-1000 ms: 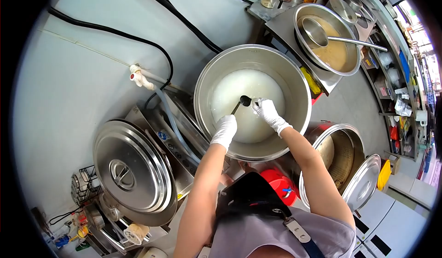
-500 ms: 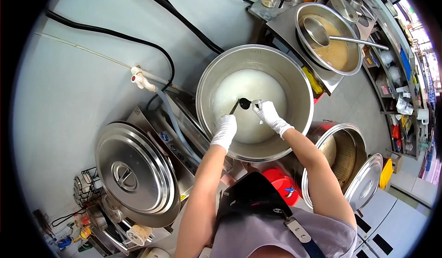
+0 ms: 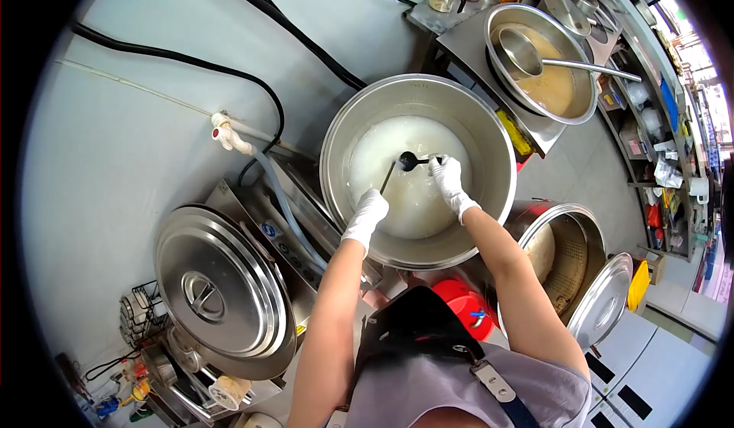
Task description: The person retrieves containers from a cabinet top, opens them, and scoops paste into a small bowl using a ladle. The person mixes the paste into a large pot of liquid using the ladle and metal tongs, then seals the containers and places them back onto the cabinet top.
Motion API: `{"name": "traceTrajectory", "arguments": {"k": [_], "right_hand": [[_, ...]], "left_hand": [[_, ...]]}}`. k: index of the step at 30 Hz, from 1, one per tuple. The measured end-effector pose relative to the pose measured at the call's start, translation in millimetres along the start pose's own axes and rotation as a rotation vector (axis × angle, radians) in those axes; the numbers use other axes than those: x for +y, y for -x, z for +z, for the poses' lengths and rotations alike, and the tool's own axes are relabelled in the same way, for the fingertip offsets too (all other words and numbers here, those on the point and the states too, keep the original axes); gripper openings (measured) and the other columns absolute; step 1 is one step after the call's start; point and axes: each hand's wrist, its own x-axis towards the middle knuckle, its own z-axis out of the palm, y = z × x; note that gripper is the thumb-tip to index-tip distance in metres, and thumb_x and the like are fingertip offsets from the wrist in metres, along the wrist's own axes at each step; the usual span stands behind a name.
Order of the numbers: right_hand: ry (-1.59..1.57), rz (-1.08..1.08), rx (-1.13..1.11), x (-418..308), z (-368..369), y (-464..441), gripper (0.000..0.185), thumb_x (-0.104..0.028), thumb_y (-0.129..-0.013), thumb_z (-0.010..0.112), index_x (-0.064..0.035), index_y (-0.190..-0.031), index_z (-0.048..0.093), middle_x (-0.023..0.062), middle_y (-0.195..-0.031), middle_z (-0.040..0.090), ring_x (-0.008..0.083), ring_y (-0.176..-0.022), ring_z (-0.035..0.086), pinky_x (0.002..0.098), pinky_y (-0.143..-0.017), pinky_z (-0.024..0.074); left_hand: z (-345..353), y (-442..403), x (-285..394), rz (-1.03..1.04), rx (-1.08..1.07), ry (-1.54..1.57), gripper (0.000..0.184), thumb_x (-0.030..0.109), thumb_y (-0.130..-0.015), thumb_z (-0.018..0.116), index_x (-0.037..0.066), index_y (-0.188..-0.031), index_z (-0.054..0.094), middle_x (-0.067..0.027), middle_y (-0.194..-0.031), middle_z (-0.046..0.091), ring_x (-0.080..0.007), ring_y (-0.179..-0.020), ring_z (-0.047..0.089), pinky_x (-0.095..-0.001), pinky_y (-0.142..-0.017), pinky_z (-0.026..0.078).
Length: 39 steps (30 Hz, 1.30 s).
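A large metal pot [image 3: 344, 122] stands before me with cloudy white liquid [image 3: 413, 214] inside. My right hand [image 3: 446, 174], in a white glove, is closed round the handle of a small black spoon [image 3: 407, 160], whose bowl is over the liquid. My left hand [image 3: 371, 208], gloved too, grips a thin dark stick [image 3: 388, 177] that points up toward the spoon. The stick's tip is close to the spoon's bowl, with a small gap between them. Whether the stick is a utensil or a thermometer I cannot tell.
At the upper right a metal bowl [image 3: 585, 111] of tan liquid holds a ladle [image 3: 589, 66]. A big lidded pot [image 3: 200, 294] stands at left, near a tap [image 3: 229, 133] with a hose. An open pot [image 3: 577, 275] and a red bucket [image 3: 461, 294] are at lower right.
The spoon has moved up and slightly right, away from the stick's tip, with my right hand. My left hand has shifted a little left and down with the stick.
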Motion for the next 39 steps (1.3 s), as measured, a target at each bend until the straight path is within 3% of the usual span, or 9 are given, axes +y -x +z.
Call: {"name": "traceTrajectory", "arguments": {"k": [2, 7, 16, 19, 23, 24, 27, 36, 39], "right_hand": [[-0.023, 0.036, -0.023, 13, -1, -11, 0.027, -0.019, -0.086, 0.057, 0.0052, -0.096, 0.063, 0.0103, -0.064, 0.064, 0.0153, -0.053, 0.063, 0.0275, -0.055, 0.0499], [-0.208, 0.156, 0.052, 6, 0, -11, 0.023, -0.017, -0.084, 0.057, 0.005, -0.088, 0.064, 0.0113, -0.061, 0.065, 0.0175, -0.053, 0.064, 0.0281, -0.054, 0.0497], [-0.089, 0.154, 0.167, 7, 6, -19, 0.023, -0.017, -0.08, 0.057, 0.0059, -0.077, 0.062, 0.0151, -0.058, 0.064, 0.0215, -0.05, 0.064, 0.0282, -0.051, 0.05], [-0.075, 0.227, 0.282, 4, 2, -21, 0.029, -0.021, -0.081, 0.055, 0.0017, -0.064, 0.063, 0.0131, -0.054, 0.063, 0.0224, -0.052, 0.063, 0.0309, -0.057, 0.0509], [-0.167, 0.3, 0.234, 37, 2, -44, 0.028, -0.02, -0.081, 0.057, 0.0034, -0.067, 0.061, 0.0137, -0.054, 0.063, 0.0228, -0.053, 0.065, 0.0306, -0.058, 0.0516], [-0.197, 0.307, 0.268, 4, -11, -27, 0.029, -0.021, -0.081, 0.058, 0.0041, -0.067, 0.06, 0.0142, -0.054, 0.063, 0.0229, -0.053, 0.065, 0.0306, -0.058, 0.0517], [-0.099, 0.274, 0.259, 3, -11, -26, 0.029, -0.021, -0.081, 0.058, 0.0034, -0.065, 0.061, 0.0144, -0.054, 0.063, 0.0234, -0.053, 0.065, 0.0311, -0.058, 0.0517], [0.07, 0.126, 0.131, 18, -7, -26, 0.027, -0.023, -0.08, 0.058, 0.0002, -0.069, 0.065, 0.0144, -0.058, 0.063, 0.0274, -0.058, 0.064, 0.0356, -0.063, 0.0513], [0.268, -0.133, 0.178, 24, -3, -19, 0.027, -0.024, -0.079, 0.058, -0.0004, -0.07, 0.065, 0.0191, -0.067, 0.063, 0.0329, -0.067, 0.063, 0.0384, -0.067, 0.051]], "left_hand": [[-4, 12, 1, 0.125, 0.074, -0.013, 0.022, 0.012, -0.075, 0.055, -0.002, -0.089, 0.066, -0.0255, -0.092, 0.064, -0.0395, -0.095, 0.061, -0.0407, -0.081, 0.05], [0, 38, 12, 0.277, 0.079, -0.096, 0.021, 0.01, -0.076, 0.052, -0.001, -0.089, 0.065, -0.0256, -0.091, 0.064, -0.0402, -0.093, 0.061, -0.0431, -0.08, 0.049], [-11, 63, 28, 0.221, 0.086, -0.277, 0.025, 0.01, -0.084, 0.047, -0.002, -0.102, 0.059, -0.0226, -0.094, 0.065, -0.0365, -0.091, 0.063, -0.0443, -0.078, 0.051], [3, 55, 20, 0.224, 0.165, -0.4, 0.026, 0.012, -0.088, 0.043, -0.002, -0.106, 0.056, -0.0223, -0.094, 0.064, -0.0352, -0.088, 0.064, -0.0435, -0.074, 0.052], [1, 56, 16, 0.209, 0.238, -0.447, 0.028, 0.014, -0.093, 0.038, -0.001, -0.107, 0.056, -0.0213, -0.093, 0.064, -0.0324, -0.082, 0.066, -0.041, -0.068, 0.054], [-2, 58, 17, 0.217, 0.242, -0.432, 0.029, 0.015, -0.093, 0.037, -0.002, -0.109, 0.054, -0.0214, -0.096, 0.063, -0.0333, -0.082, 0.066, -0.0413, -0.068, 0.054], [3, 60, 20, 0.28, 0.286, -0.446, 0.023, 0.01, -0.091, 0.041, -0.002, -0.098, 0.059, -0.0167, -0.086, 0.065, -0.0281, -0.073, 0.066, -0.0385, -0.063, 0.054], [13, 57, 16, 0.269, 0.306, -0.472, 0.021, 0.012, -0.087, 0.047, -0.003, -0.096, 0.059, -0.017, -0.086, 0.064, -0.0281, -0.075, 0.066, -0.0381, -0.064, 0.055], [4, 56, 14, 0.236, 0.291, -0.51, 0.021, 0.011, -0.087, 0.048, -0.004, -0.096, 0.059, -0.0163, -0.086, 0.064, -0.0269, -0.076, 0.066, -0.037, -0.063, 0.055]]}}
